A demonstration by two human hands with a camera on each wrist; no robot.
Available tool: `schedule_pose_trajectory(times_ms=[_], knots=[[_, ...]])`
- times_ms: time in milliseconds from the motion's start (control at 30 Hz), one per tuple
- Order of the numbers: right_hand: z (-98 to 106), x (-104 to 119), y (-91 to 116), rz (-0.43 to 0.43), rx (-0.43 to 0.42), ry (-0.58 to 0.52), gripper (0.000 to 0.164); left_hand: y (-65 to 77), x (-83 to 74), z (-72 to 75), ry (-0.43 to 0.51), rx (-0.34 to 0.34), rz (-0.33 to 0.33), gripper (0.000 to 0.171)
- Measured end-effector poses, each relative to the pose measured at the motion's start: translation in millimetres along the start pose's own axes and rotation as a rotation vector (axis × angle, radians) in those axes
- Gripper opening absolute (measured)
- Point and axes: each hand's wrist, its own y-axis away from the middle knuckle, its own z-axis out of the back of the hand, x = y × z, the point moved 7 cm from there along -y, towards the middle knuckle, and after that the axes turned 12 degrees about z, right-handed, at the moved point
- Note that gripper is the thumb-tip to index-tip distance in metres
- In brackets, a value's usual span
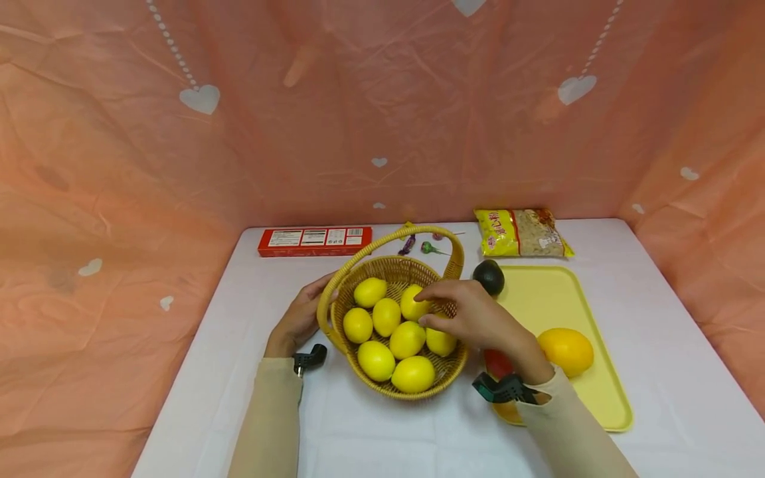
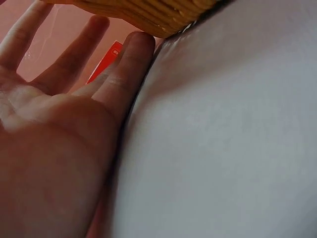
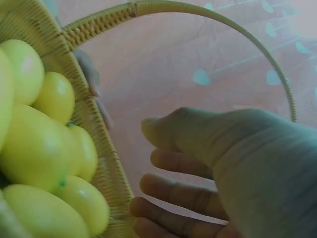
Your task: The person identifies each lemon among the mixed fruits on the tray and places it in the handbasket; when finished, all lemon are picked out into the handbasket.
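Note:
A woven basket with an arched handle stands on the white table and holds several yellow lemons. Against its left side rests my left hand, its fingers extended along the wicker; the left wrist view shows that palm beside the basket's underside. My right hand hovers over the basket's right part, fingers loosely bent and thumb apart from them. Nothing lies between those fingers in the right wrist view, where the hand appears beside the rim and lemons.
Right of the basket lies a yellow tray with a large yellow-orange fruit and a partly hidden red fruit. A dark avocado sits at its corner. Behind are a red box, wrapped candy, lollipops and a food bag.

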Motion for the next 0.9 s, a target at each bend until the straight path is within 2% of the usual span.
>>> schedule_pose_trajectory(times_ms=[133,233,333,400,533,633,733,800,900], knots=[[17,-1,6,-0.001,-0.068,0.008,0.032,10.7,-13.6,3.7,-0.093,-0.068,-0.035,0.047],[38,0,15,0.003,-0.156,0.038,0.029,27.0,-37.8,4.1,-0.216,-0.154,-0.109,0.047],[67,4,27,0.035,-0.279,0.129,0.031,53.1,-74.9,3.0,-0.335,-0.276,-0.212,0.045],[88,9,35,0.064,-0.368,0.201,0.036,75.4,-106.4,-1.1,-0.417,-0.365,-0.307,0.043],[133,26,51,0.143,-0.549,0.343,0.045,126.9,-170.1,-15.2,-0.598,-0.547,-0.536,0.045],[159,40,59,0.176,-0.654,0.438,0.05,162.1,-206.6,-28.1,-0.753,-0.681,-0.687,0.05],[176,50,62,0.183,-0.713,0.52,0.074,187.6,-228.5,-37.9,-0.895,-0.802,-0.752,0.052],[182,55,61,0.166,-0.708,0.579,0.088,198.0,-237.0,-42.7,-0.96,-0.855,-0.785,0.052],[185,60,59,0.153,-0.678,0.666,0.093,205.8,-242.3,-46.0,-1.051,-0.926,-0.799,0.055]])
